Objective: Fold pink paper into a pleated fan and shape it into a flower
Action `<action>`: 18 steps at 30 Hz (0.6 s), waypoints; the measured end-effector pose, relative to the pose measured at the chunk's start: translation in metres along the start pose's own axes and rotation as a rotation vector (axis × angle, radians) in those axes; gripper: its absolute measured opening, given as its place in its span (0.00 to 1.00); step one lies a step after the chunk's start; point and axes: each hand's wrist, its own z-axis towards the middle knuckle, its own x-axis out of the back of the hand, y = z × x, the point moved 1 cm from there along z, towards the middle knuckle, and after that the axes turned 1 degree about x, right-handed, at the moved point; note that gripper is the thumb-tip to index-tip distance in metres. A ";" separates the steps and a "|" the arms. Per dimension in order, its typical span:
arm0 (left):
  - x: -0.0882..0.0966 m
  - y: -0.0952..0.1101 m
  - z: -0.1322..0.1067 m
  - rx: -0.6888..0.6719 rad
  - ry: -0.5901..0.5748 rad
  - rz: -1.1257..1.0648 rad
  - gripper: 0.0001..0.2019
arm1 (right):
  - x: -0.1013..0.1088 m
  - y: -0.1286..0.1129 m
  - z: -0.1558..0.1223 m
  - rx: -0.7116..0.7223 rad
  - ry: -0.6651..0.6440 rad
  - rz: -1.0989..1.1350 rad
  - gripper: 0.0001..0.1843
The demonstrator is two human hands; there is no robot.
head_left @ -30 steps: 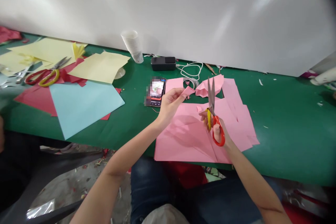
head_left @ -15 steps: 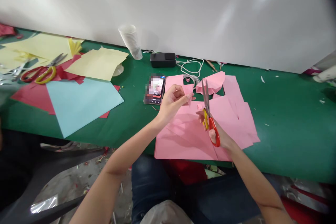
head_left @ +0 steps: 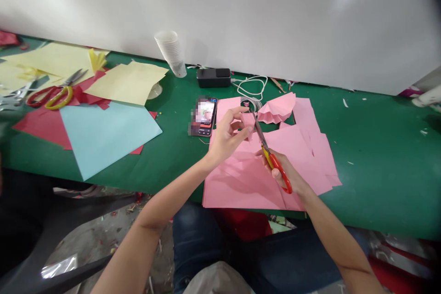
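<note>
My left hand (head_left: 225,135) pinches a small folded pink paper piece (head_left: 247,120) above the table. My right hand (head_left: 284,173) grips red-and-yellow scissors (head_left: 272,158), whose blades tilt up and left and meet the pink piece. Beneath both hands lie large pink paper sheets (head_left: 248,179) on the green table (head_left: 379,156). A pleated pink paper fan (head_left: 277,109) rests just beyond the scissors' tips.
A phone (head_left: 204,116) lies left of my left hand. Behind it are a black box (head_left: 213,77), a white cable (head_left: 251,87) and stacked paper cups (head_left: 171,53). Blue paper (head_left: 103,135), yellow sheets (head_left: 129,83), red paper and another pair of scissors (head_left: 55,94) lie at left.
The scissors have swung from upright to leaning left, and their blades now reach the pink piece in my left hand. My left hand has stayed almost in place.
</note>
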 end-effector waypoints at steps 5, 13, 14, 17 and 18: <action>-0.002 0.000 -0.001 -0.013 -0.026 0.045 0.14 | 0.002 -0.003 0.000 -0.005 -0.022 -0.032 0.40; -0.002 0.006 -0.001 0.026 -0.061 0.037 0.11 | 0.004 0.001 -0.002 -0.006 -0.071 -0.002 0.42; -0.001 0.008 -0.001 0.028 -0.065 0.032 0.10 | 0.004 0.001 -0.002 -0.004 -0.072 -0.003 0.42; -0.001 0.010 0.000 0.029 -0.078 0.026 0.10 | 0.006 0.002 -0.003 0.009 -0.084 -0.013 0.41; 0.000 0.010 0.000 0.030 -0.080 0.026 0.10 | 0.006 0.001 -0.003 0.016 -0.091 -0.019 0.41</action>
